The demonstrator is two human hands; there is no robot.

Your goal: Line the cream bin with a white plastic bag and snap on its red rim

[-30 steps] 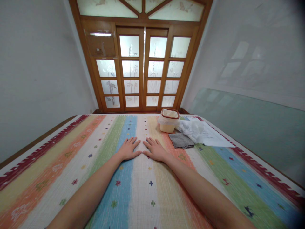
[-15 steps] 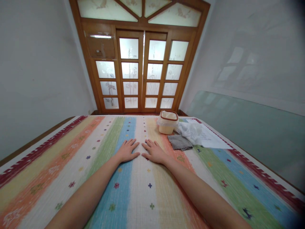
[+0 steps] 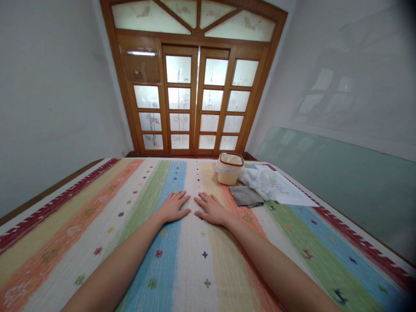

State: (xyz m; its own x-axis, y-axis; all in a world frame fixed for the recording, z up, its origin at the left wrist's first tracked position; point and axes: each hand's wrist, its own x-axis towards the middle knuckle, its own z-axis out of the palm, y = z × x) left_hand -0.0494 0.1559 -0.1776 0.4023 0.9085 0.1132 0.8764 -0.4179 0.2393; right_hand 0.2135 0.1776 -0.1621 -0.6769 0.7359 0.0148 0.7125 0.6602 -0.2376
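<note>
Before me, a person's left hand (image 3: pixel 174 207) and right hand (image 3: pixel 211 209) rest palm-down, fingers apart, on the striped tablecloth (image 3: pixel 191 255), which spreads beneath both toward twelve o'clock. From the right hand: small bin (image 3: pixel 228 177), one o'clock; grey cloth (image 3: pixel 246 196), two o'clock.

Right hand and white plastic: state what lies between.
From the right hand to the white plastic, the head view shows striped tablecloth, then a grey cloth.

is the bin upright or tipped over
Upright: the bin stands on the tablecloth, its brown rim uppermost.
</note>
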